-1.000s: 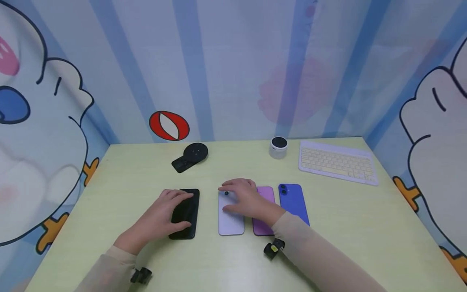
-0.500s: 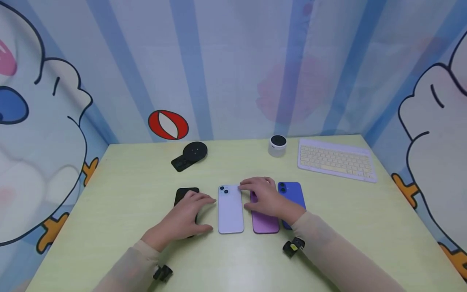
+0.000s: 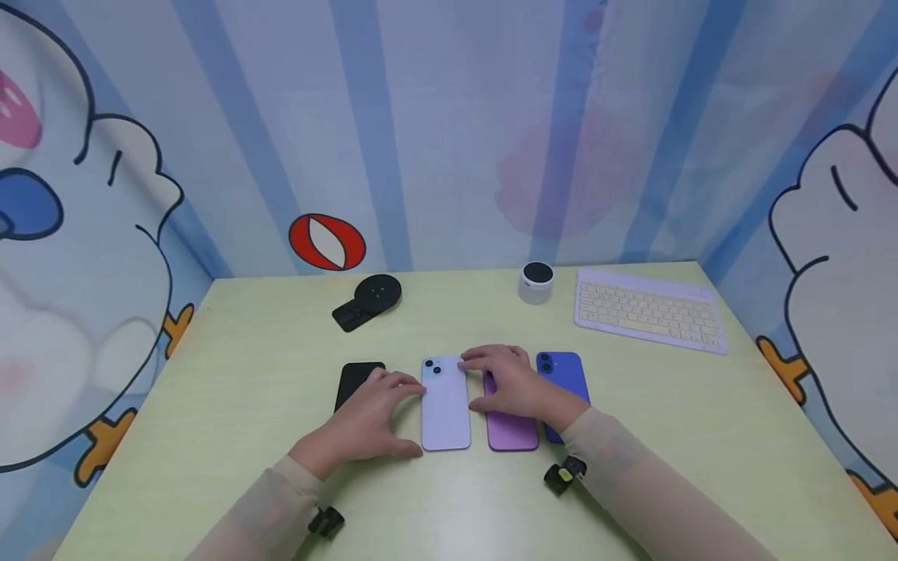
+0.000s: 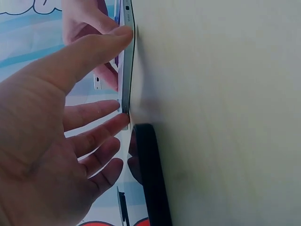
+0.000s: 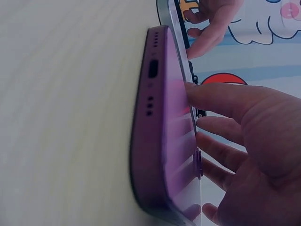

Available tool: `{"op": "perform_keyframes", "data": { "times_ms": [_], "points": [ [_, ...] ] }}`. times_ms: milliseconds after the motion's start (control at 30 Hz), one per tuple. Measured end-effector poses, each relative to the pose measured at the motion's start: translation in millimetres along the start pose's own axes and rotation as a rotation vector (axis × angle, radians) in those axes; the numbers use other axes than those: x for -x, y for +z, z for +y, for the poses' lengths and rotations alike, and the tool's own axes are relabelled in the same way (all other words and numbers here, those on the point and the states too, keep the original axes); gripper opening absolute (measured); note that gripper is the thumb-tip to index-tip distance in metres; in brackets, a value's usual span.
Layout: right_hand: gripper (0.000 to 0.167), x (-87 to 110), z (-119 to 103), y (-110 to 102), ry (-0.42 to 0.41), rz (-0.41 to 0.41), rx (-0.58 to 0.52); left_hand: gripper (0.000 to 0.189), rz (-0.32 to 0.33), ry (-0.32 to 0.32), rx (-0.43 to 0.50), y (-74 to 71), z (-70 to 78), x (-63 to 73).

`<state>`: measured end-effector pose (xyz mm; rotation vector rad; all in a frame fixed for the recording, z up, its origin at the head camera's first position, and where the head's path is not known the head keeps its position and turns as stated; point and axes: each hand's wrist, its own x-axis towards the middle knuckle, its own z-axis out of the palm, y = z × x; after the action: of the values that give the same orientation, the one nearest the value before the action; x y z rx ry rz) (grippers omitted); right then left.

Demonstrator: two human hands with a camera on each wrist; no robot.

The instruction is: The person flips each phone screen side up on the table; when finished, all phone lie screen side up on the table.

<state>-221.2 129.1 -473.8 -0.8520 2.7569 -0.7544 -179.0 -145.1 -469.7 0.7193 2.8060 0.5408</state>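
Note:
Four phones lie back up or face down in a row on the table (image 3: 449, 506): black (image 3: 351, 382), pale lavender (image 3: 446, 413), purple (image 3: 512, 430) and blue (image 3: 567, 382). My left hand (image 3: 368, 425) reaches across the black phone, partly hiding it. Its fingertips and thumb meet the left edge of the lavender phone, spread along that side; the left wrist view shows them at its edge. Over the purple phone hovers my right hand (image 3: 515, 386), fingers loosely extended toward the lavender phone's right edge. In the right wrist view, the purple phone (image 5: 153, 122) shows its charging port.
Toward the back stand a black folding charger stand (image 3: 368, 300) and a small white cylinder with a black top (image 3: 536, 283). A lavender keyboard (image 3: 648, 312) lies at the back right. Striped curtains surround the table.
The left hand has moved right from the black phone to the lavender phone's left edge. The right hand has shifted right off the lavender phone, over the purple one, then stayed.

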Motion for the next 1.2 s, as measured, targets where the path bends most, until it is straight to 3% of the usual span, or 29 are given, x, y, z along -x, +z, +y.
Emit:
{"op": "perform_keyframes", "data": {
  "times_ms": [867,1200],
  "points": [
    [0.073,-3.6,1.0,5.9,0.045,0.070,-0.084,0.087,0.052,0.012,-0.048,3.0,5.8,-3.0],
    [0.072,-0.3,-0.7,6.4,0.043,0.144,-0.105,0.087,0.043,0.031,-0.007,2.1,6.3,-2.2]
  ]
}}
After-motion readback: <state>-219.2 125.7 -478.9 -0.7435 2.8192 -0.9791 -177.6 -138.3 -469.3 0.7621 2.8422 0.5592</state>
